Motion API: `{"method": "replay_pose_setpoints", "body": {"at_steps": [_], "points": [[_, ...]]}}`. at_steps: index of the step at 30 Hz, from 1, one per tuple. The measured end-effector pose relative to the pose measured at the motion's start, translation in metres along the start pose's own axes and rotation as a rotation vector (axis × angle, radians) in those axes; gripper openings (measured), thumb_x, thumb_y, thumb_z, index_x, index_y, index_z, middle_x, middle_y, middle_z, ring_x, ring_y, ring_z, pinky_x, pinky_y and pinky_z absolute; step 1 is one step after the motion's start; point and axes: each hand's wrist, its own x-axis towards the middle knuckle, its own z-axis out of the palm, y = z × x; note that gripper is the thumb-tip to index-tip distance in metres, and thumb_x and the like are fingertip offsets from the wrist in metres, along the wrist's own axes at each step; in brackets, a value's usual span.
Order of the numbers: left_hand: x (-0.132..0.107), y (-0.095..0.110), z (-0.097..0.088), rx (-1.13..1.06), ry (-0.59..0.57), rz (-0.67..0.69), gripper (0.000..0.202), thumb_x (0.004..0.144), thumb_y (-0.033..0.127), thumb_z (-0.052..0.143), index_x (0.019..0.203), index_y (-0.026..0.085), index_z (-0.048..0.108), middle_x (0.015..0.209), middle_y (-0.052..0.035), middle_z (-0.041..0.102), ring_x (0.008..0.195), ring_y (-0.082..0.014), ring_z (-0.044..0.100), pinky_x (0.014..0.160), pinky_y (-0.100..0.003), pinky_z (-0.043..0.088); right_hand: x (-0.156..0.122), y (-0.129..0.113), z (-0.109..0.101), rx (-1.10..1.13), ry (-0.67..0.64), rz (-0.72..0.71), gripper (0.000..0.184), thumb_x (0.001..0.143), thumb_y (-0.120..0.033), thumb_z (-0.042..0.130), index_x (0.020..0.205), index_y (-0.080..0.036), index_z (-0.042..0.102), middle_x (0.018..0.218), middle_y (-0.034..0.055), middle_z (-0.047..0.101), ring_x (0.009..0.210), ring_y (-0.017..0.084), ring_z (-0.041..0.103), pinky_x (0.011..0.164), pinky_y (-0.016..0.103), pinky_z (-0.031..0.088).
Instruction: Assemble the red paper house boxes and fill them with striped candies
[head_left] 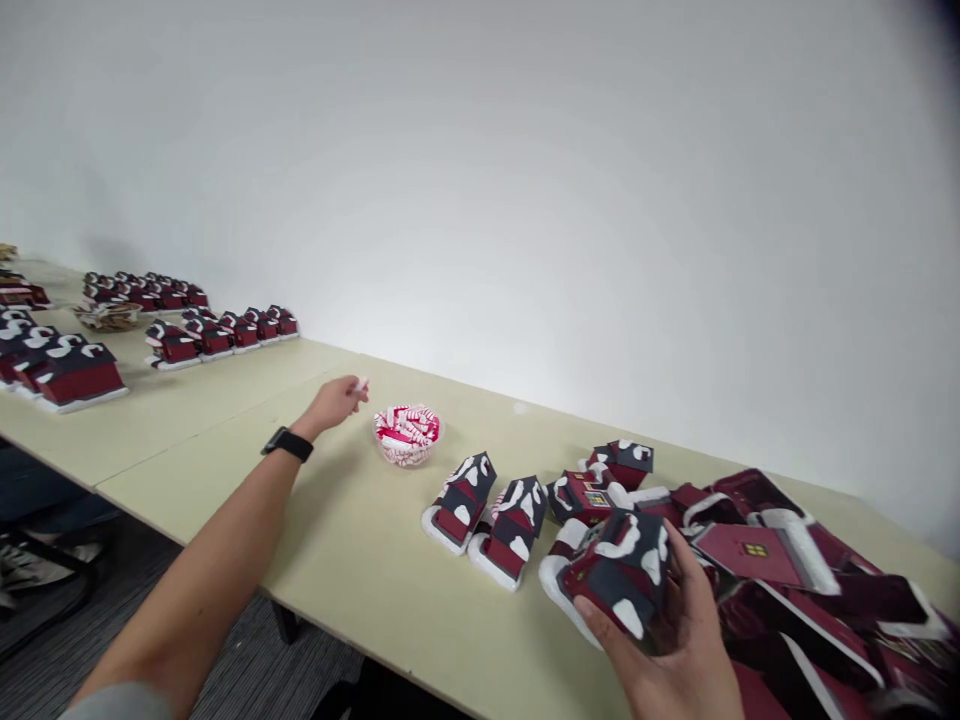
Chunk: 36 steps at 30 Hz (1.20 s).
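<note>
1. Card house model [622, 570], dark-roofed with white patches and a red wall, sits in the right grip [664, 665], held just above the worktop [360, 600] at the lower right of the head view.
2. That grip is clenched around the model: the thumb lies low on the near side and the fingers rise up the far side. This spread hold supports the piece without crushing its card walls.
3. The left grip [334, 405] pinches a small white piece [361, 384] at the fingertips, near a glass bowl [406, 458] of red-and-white striped pieces. A black wristwatch [287, 444] circles that wrist.
4. Two similar houses [487, 518] stand between the bowl and the right grip, with a heap of red house parts [787, 600] beside that grip. More houses [221, 335] stand in rows at the far left.
</note>
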Motion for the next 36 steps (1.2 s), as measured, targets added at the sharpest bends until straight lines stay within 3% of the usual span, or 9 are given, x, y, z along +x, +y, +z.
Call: {"method": "replay_pose_setpoints", "body": {"at_steps": [3,5,9,14,20,23,29,32,36], "points": [[-0.03,0.05,-0.026,-0.093,0.011,0.103,0.04,0.093,0.051,0.037,0.111,0.02,0.055,0.086,-0.005,0.061,0.074,-0.018,0.057,0.066,-0.028,0.046,-0.001,-0.004,-0.001,0.086,0.02,-0.026,0.101,0.072,-0.05,0.087,0.157,-0.03,0.035,0.152,0.0139,0.052,0.135,0.037,0.055,0.111,0.056,0.048],[-0.064,0.092,-0.027,-0.222,-0.214,0.224,0.041,0.097,0.06,0.041,0.107,0.023,0.057,0.085,-0.0033,0.06,0.073,-0.0174,0.056,0.066,-0.028,0.046,-0.002,-0.004,0.001,0.134,0.031,-0.043,0.101,0.071,-0.046,0.089,0.156,-0.032,0.036,0.152,0.0135,0.052,0.135,0.037,0.055,0.111,0.056,0.048],[-0.139,0.173,0.013,-0.251,-0.556,0.507,0.043,0.104,0.06,0.037,0.089,0.024,0.055,0.092,-0.0034,0.063,0.082,-0.0177,0.058,0.076,-0.03,0.05,-0.006,0.003,0.008,0.174,0.042,-0.094,0.106,0.071,-0.041,0.09,0.159,-0.031,0.032,0.154,0.0153,0.049,0.137,0.036,0.054,0.109,0.054,0.05],[-0.17,0.234,0.069,-0.322,-0.482,0.626,0.042,0.11,0.047,0.023,0.084,0.022,0.045,0.084,-0.0038,0.058,0.074,-0.0177,0.052,0.073,-0.036,0.044,-0.008,0.011,0.014,0.148,0.069,-0.165,0.103,0.075,-0.04,0.088,0.159,-0.031,0.029,0.155,0.016,0.049,0.136,0.035,0.055,0.107,0.054,0.052],[-0.145,0.28,0.08,-0.373,-0.479,0.739,0.026,0.107,0.033,0.038,0.096,0.021,0.059,0.103,-0.0068,0.063,0.099,-0.0195,0.058,0.088,-0.037,0.047,-0.004,-0.006,0.003,0.184,0.19,-0.167,0.101,0.077,-0.039,0.087,0.159,-0.031,0.027,0.153,0.0164,0.049,0.134,0.034,0.057,0.108,0.054,0.052],[-0.138,0.298,0.081,-0.388,-0.534,0.808,0.019,0.102,0.028,0.052,0.095,0.02,0.068,0.099,-0.0052,0.069,0.093,-0.0191,0.062,0.082,-0.034,0.047,0.001,-0.016,-0.006,0.215,0.273,-0.194,0.1,0.076,-0.036,0.088,0.157,-0.03,0.029,0.151,0.0166,0.05,0.132,0.033,0.058,0.103,0.05,0.056],[-0.135,0.303,0.09,-0.513,-0.528,0.888,0.015,0.098,0.028,0.063,0.095,0.023,0.078,0.094,-0.0027,0.071,0.086,-0.0166,0.064,0.079,-0.032,0.048,0.006,-0.014,-0.02,0.197,0.322,-0.3,0.097,0.076,-0.031,0.088,0.156,-0.032,0.033,0.148,0.0155,0.052,0.13,0.031,0.059,0.099,0.046,0.059],[-0.133,0.299,0.093,-0.629,-0.543,0.813,0.014,0.096,0.033,0.067,0.095,0.023,0.078,0.095,-0.0036,0.072,0.087,-0.0166,0.064,0.08,-0.031,0.049,0.004,-0.011,-0.021,0.183,0.315,-0.295,0.098,0.076,-0.03,0.088,0.156,-0.032,0.032,0.149,0.0154,0.052,0.13,0.031,0.059,0.1,0.046,0.058],[-0.128,0.3,0.098,-0.896,-0.768,0.564,0.02,0.085,0.032,0.079,0.097,0.017,0.075,0.088,-0.005,0.073,0.08,-0.0151,0.066,0.076,-0.029,0.053,0.003,-0.01,-0.02,0.156,0.304,-0.266,0.1,0.077,-0.032,0.087,0.158,-0.032,0.03,0.154,0.0161,0.048,0.132,0.032,0.058,0.101,0.047,0.057]]}}
